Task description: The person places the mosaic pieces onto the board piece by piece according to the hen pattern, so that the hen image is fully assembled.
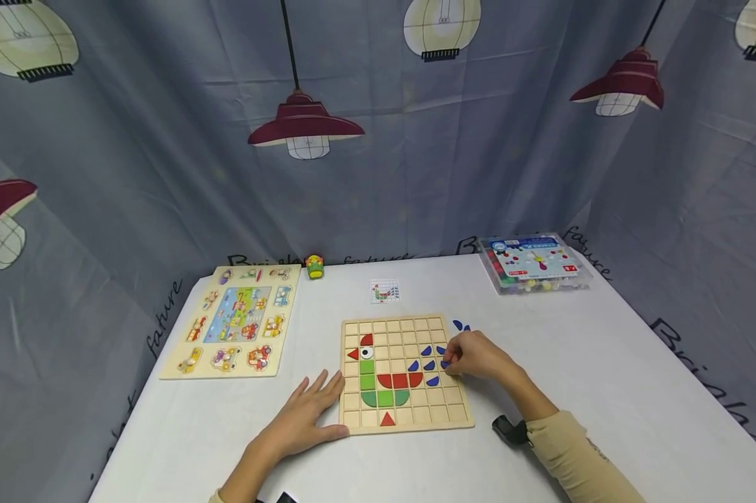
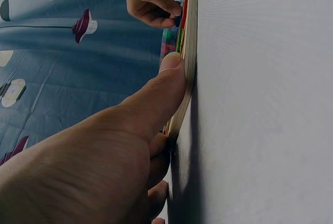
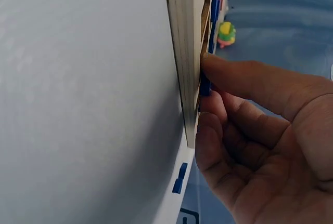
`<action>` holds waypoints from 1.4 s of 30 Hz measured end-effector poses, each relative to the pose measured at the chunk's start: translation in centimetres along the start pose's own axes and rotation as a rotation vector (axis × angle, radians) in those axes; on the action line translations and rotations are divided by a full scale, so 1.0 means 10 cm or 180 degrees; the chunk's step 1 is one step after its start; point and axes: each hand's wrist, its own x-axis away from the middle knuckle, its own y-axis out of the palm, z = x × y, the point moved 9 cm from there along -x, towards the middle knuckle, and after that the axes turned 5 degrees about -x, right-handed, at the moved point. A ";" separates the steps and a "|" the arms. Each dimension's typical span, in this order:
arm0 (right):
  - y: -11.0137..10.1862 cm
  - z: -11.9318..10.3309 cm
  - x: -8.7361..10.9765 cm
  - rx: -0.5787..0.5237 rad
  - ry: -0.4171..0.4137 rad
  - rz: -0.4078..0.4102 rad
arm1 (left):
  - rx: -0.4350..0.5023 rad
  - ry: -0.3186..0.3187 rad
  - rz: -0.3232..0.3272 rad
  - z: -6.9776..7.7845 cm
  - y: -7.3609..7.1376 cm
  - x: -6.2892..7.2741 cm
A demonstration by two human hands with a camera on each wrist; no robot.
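Observation:
A wooden grid board (image 1: 441, 417) lies on the white table, with red, green and blue pieces in its squares forming a bird-like figure. Its head bears a white piece with a black dot (image 1: 366, 353). Fingers spread, my left hand (image 1: 301, 420) rests at the board's left edge, the thumb touching the near corner. At the right side, my right hand (image 1: 477, 355) pinches a blue piece (image 3: 206, 86) between thumb and fingers over the grid. Several blue half-round pieces, such as one blue piece (image 1: 432, 381), sit in nearby squares.
Loose blue pieces (image 1: 458, 325) lie beyond the board's far right corner. Behind the board is a small picture card (image 1: 385, 291). A vehicle puzzle (image 1: 189, 335) lies at left, a small toy figure (image 1: 314, 266) at the back, and a clear plastic box (image 1: 535, 262) at back right.

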 end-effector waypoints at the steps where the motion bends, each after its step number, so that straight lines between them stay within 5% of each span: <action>1: 0.00 0.00 0.00 0.0013 -0.0010 -0.0003 | -0.0001 0.0005 0.0003 0.00 0.00 0.00; 42: -0.01 0.07 -0.03 -0.0039 0.0127 0.0025 | -0.0070 -0.0007 -0.0011 0.01 -0.01 -0.01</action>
